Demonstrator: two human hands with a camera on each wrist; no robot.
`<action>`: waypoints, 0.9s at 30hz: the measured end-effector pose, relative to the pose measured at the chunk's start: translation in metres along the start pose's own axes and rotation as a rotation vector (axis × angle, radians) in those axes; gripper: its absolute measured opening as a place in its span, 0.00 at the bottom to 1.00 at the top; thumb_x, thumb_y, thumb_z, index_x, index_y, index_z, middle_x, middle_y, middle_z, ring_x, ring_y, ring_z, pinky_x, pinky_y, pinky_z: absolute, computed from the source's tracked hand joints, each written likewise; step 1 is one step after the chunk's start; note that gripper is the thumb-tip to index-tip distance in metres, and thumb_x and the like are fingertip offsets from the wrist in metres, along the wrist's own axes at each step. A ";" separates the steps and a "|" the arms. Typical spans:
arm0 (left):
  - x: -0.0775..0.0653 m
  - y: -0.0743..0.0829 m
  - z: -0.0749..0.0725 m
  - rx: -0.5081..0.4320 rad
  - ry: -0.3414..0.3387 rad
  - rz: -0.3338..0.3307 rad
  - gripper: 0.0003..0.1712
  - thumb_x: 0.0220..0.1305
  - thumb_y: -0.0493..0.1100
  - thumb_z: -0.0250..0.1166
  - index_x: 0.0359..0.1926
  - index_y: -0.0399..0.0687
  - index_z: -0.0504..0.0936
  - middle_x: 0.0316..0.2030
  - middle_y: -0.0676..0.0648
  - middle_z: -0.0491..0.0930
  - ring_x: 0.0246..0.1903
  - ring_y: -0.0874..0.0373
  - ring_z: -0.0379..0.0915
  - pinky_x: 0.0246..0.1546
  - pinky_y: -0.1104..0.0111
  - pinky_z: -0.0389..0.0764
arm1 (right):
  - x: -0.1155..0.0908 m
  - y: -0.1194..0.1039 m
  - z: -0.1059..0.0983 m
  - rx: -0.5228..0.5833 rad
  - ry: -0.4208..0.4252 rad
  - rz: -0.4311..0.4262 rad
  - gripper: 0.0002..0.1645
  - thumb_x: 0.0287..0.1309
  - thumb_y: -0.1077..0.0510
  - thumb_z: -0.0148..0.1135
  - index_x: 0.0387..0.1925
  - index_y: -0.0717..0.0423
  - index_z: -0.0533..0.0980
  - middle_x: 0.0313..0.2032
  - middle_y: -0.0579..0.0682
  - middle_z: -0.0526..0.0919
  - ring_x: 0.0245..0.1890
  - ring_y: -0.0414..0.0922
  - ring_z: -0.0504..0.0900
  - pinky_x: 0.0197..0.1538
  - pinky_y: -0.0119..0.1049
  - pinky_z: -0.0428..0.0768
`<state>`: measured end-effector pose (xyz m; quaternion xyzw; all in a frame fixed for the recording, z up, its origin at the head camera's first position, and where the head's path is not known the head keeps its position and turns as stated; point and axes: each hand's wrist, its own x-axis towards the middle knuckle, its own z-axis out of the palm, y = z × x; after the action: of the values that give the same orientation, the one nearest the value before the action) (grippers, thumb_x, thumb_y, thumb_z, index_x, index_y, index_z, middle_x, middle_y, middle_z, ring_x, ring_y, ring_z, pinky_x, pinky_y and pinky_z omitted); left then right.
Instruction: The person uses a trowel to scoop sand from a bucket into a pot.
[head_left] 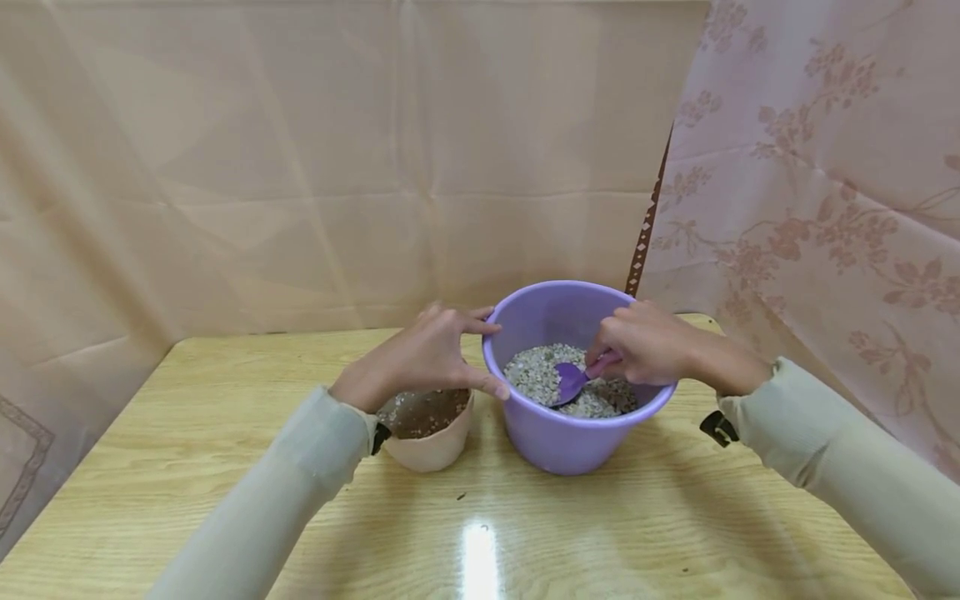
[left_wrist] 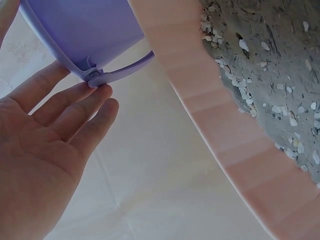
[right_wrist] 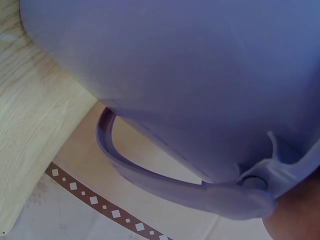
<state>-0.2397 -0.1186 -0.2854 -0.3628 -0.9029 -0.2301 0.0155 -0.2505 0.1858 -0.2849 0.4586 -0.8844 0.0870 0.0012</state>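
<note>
A lavender plastic bucket (head_left: 573,446) stands on the table, partly filled with pale gravel (head_left: 536,375). My right hand (head_left: 648,342) reaches over its right rim and grips the handle of a purple scoop (head_left: 572,383), whose blade lies in the gravel. My left hand (head_left: 431,346) has its thumb and fingers spread along the bucket's left rim, touching it. In the left wrist view the fingers (left_wrist: 75,112) of that hand lie nearly straight near the bucket's handle joint. Below the left wrist sits a peach-coloured pot (head_left: 431,450), holding dark wet material with pale chips in it.
The bucket's handle (right_wrist: 150,185) hangs down outside it. The wooden table (head_left: 247,433) bears a few small dark specks. A beige cloth (head_left: 337,167) hangs behind, and a floral cloth (head_left: 825,208) hangs at the right.
</note>
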 end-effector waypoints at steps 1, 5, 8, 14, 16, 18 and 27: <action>0.000 0.000 0.000 0.000 0.003 0.002 0.52 0.38 0.69 0.79 0.59 0.41 0.81 0.65 0.40 0.71 0.49 0.56 0.77 0.63 0.53 0.63 | 0.000 0.000 0.000 0.001 0.002 -0.002 0.09 0.48 0.60 0.77 0.31 0.41 0.88 0.26 0.32 0.86 0.21 0.26 0.75 0.26 0.31 0.75; 0.000 0.000 -0.001 0.001 0.003 0.007 0.52 0.38 0.69 0.79 0.59 0.41 0.81 0.65 0.41 0.71 0.57 0.54 0.75 0.63 0.53 0.62 | 0.000 0.000 0.000 0.002 0.006 -0.007 0.09 0.49 0.59 0.77 0.31 0.40 0.88 0.26 0.31 0.86 0.21 0.26 0.75 0.25 0.31 0.74; 0.001 0.000 -0.001 0.004 0.003 0.008 0.52 0.38 0.69 0.79 0.59 0.41 0.81 0.65 0.40 0.70 0.59 0.53 0.75 0.64 0.52 0.62 | 0.000 0.001 -0.001 0.002 0.008 -0.005 0.09 0.49 0.59 0.77 0.31 0.40 0.89 0.26 0.31 0.86 0.22 0.26 0.77 0.26 0.31 0.75; 0.000 0.000 -0.001 0.002 0.005 0.010 0.52 0.38 0.69 0.79 0.59 0.40 0.80 0.65 0.39 0.70 0.53 0.54 0.77 0.63 0.52 0.62 | -0.001 0.001 -0.001 0.008 0.003 0.004 0.08 0.49 0.58 0.77 0.32 0.40 0.89 0.28 0.32 0.87 0.24 0.27 0.79 0.28 0.32 0.77; 0.000 0.000 -0.001 0.001 0.002 0.008 0.52 0.38 0.69 0.79 0.59 0.40 0.80 0.65 0.39 0.70 0.57 0.53 0.76 0.63 0.53 0.62 | -0.001 0.001 -0.001 0.013 0.001 0.010 0.09 0.49 0.58 0.77 0.32 0.41 0.89 0.28 0.32 0.87 0.25 0.27 0.80 0.29 0.32 0.78; 0.000 0.000 -0.001 0.001 0.000 0.005 0.52 0.38 0.69 0.79 0.59 0.41 0.80 0.65 0.39 0.70 0.57 0.53 0.76 0.63 0.52 0.62 | 0.000 0.001 0.000 0.017 0.001 0.015 0.09 0.49 0.59 0.77 0.32 0.41 0.89 0.29 0.32 0.87 0.25 0.27 0.81 0.30 0.32 0.79; 0.000 -0.001 -0.001 0.007 0.000 0.003 0.52 0.38 0.70 0.79 0.60 0.42 0.81 0.65 0.40 0.70 0.42 0.57 0.76 0.59 0.54 0.64 | 0.000 0.002 0.001 0.030 0.000 0.013 0.10 0.49 0.61 0.76 0.33 0.42 0.89 0.29 0.33 0.88 0.27 0.28 0.82 0.31 0.32 0.79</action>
<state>-0.2400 -0.1197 -0.2851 -0.3643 -0.9031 -0.2269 0.0169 -0.2519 0.1868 -0.2859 0.4526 -0.8861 0.1001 -0.0063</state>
